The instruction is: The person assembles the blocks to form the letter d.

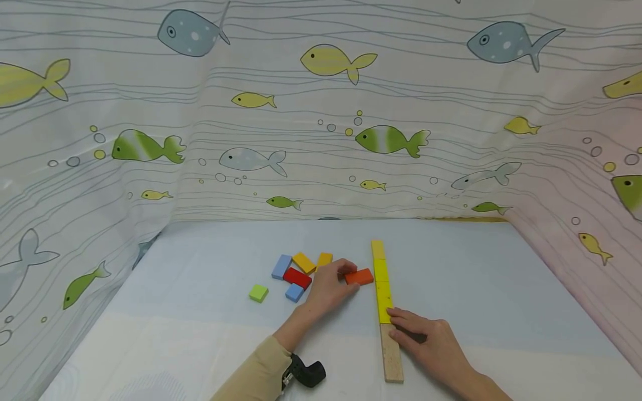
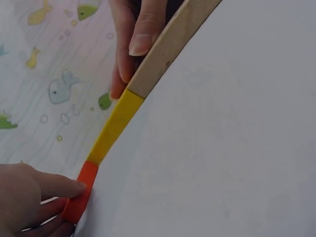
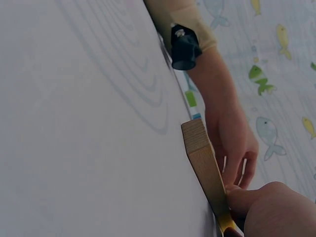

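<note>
My left hand (image 1: 328,287) pinches an orange block (image 1: 359,277) between thumb and fingers, just left of a straight row of blocks. That row is made of yellow blocks (image 1: 381,272) end to end, with a plain wooden block (image 1: 392,356) at the near end. Against the row's right side rests my right hand (image 1: 433,342), its fingertips where yellow meets wood. In the left wrist view, the orange block (image 2: 82,192) appears in line with the yellow; whether they touch cannot be told. The right wrist view shows my right thumb (image 3: 242,200) beside the wooden block (image 3: 203,165).
Left of my left hand lie loose blocks: a blue one (image 1: 282,267), a red one (image 1: 297,278), a small blue one (image 1: 294,292), a green one (image 1: 258,293) and two amber ones (image 1: 304,262). A fish-patterned sheet (image 1: 321,122) encloses the white tabletop (image 1: 175,312).
</note>
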A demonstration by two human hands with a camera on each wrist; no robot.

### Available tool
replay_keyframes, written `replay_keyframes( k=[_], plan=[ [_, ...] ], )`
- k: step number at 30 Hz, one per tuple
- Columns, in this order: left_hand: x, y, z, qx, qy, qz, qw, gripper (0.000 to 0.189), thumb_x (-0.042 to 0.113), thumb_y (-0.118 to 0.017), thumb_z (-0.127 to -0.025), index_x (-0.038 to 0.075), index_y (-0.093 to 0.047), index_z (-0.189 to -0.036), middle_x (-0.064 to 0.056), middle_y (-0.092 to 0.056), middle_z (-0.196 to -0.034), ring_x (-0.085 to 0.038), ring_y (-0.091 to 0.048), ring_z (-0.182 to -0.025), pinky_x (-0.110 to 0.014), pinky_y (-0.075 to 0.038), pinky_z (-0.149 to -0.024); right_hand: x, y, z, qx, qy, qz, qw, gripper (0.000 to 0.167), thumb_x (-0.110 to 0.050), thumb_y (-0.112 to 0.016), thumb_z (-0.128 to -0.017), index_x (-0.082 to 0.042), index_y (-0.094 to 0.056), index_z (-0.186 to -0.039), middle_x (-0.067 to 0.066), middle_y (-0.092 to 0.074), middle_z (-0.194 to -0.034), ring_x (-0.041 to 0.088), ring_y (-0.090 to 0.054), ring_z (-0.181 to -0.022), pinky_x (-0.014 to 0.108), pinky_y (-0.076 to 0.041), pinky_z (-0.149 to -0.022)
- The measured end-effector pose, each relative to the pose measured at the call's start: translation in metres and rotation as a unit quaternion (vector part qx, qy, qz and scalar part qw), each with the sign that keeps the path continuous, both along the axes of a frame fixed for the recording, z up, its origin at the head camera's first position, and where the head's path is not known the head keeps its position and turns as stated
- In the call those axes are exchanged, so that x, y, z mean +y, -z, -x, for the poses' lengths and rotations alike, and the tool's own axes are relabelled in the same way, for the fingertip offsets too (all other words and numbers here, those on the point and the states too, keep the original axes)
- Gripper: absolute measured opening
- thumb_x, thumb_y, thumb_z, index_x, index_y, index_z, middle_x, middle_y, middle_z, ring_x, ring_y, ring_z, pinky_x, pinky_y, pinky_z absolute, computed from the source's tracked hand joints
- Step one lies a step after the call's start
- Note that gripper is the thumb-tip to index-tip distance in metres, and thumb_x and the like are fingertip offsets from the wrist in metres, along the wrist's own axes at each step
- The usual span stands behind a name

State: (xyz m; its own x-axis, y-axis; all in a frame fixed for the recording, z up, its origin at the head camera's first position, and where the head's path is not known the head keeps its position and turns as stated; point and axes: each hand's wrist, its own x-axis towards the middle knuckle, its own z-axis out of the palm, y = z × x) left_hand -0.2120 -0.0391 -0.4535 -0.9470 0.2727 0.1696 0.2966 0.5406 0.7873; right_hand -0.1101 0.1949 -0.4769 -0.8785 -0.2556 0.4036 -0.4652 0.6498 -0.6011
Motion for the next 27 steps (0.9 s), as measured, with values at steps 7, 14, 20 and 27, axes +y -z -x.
replay_keyframes(
  k=[7, 14, 20, 27],
  plan=[
    [0.0009, -0.0007, -0.0006, -0.014, 0.001, 0.003, 0.9999, 0.029, 0.010, -0.074, -0.088, 0.009, -0.069, -0.117, -0.004, -0.071, -0.113, -0.019, -0.062, -0.098, -0.035, -0.056, -0.091, -0.0001, 0.0006, 0.0001, -0.003, 0.001, -0.001, 1.0000, 0.029, -0.029, -0.082, -0.083, -0.019, -0.079, -0.110, -0.014, -0.071, -0.119, 0.009, -0.068, -0.110, 0.024, -0.058, -0.087],
    [0.0005, 0.0008, 0.0006, -0.014, 0.016, 0.000, 0.9998, 0.030, 0.011, -0.071, -0.091, 0.009, -0.068, -0.120, -0.003, -0.071, -0.118, -0.020, -0.064, -0.106, -0.037, -0.054, -0.097, -0.0002, 0.0001, 0.0004, -0.002, 0.006, -0.004, 1.0000, 0.029, -0.027, -0.082, -0.082, -0.019, -0.079, -0.110, -0.014, -0.071, -0.119, 0.009, -0.068, -0.109, 0.031, -0.059, -0.086],
    [0.0000, 0.0010, 0.0010, -0.004, 0.024, 0.005, 0.9997, 0.029, 0.011, -0.071, -0.091, 0.008, -0.068, -0.120, -0.004, -0.071, -0.118, -0.020, -0.063, -0.106, -0.037, -0.055, -0.097, -0.0005, -0.0001, 0.0003, -0.004, 0.006, -0.004, 1.0000, 0.029, -0.027, -0.082, -0.082, -0.018, -0.079, -0.110, -0.014, -0.071, -0.118, 0.009, -0.068, -0.109, 0.031, -0.059, -0.086],
    [-0.0004, 0.0024, 0.0013, -0.005, 0.024, 0.003, 0.9997, 0.029, 0.011, -0.070, -0.092, 0.009, -0.067, -0.120, -0.003, -0.070, -0.119, -0.019, -0.062, -0.108, -0.035, -0.054, -0.098, -0.0009, 0.0002, 0.0002, -0.008, 0.008, -0.006, 0.9999, 0.029, -0.027, -0.082, -0.082, -0.018, -0.079, -0.110, -0.014, -0.071, -0.118, 0.009, -0.068, -0.109, 0.031, -0.059, -0.086]
  ],
)
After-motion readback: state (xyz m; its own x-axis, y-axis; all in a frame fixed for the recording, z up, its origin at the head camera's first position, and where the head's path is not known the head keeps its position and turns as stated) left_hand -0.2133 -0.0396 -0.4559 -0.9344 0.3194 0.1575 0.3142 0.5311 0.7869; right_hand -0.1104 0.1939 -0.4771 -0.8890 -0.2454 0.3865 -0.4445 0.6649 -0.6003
